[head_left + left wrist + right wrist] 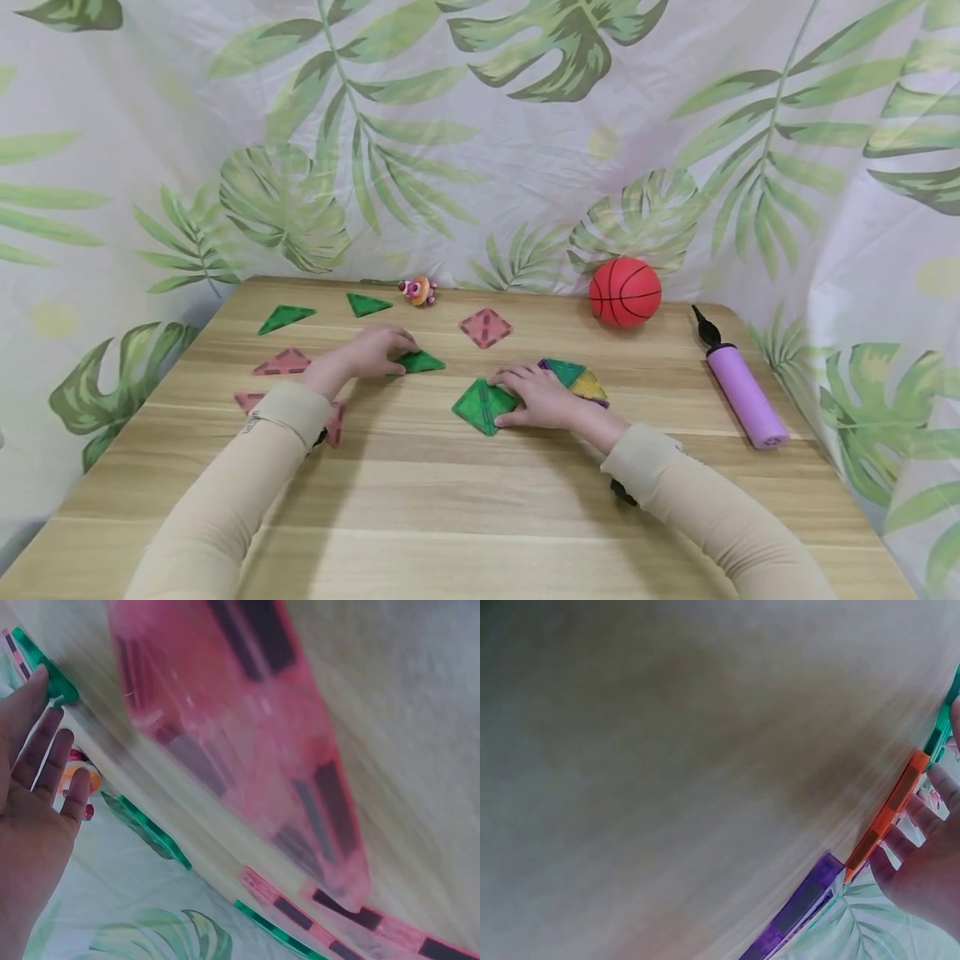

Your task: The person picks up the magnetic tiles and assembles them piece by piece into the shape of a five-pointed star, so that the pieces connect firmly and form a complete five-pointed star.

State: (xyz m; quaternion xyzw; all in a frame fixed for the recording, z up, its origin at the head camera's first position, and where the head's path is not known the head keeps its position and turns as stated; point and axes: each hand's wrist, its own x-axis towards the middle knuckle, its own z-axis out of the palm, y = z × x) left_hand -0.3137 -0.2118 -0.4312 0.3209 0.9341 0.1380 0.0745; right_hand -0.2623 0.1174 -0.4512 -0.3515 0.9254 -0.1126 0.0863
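Note:
Left of the table's middle, my left hand (377, 350) holds a green triangular magnetic tile (423, 362) between thumb and fingertip, close to the tabletop. In the left wrist view that green tile (46, 667) shows at the thumb, while the other fingers stretch out loosely. My right hand (536, 396) has thumb and forefinger around the right corner of two green triangular tiles (480, 406) laid side by side as a diamond. Behind its wrist, a teal tile (564, 371) and a yellow tile (588, 387) are partly hidden. An orange tile (889, 814) lies beneath the right fingers.
Loose green triangles (285, 317) and pink triangles (283, 362) lie at the left, some under the left forearm. Farther back are a pink diamond (486, 327), a small toy figure (418, 291) and a red ball (626, 292). A purple hand pump (746, 396) lies at the right.

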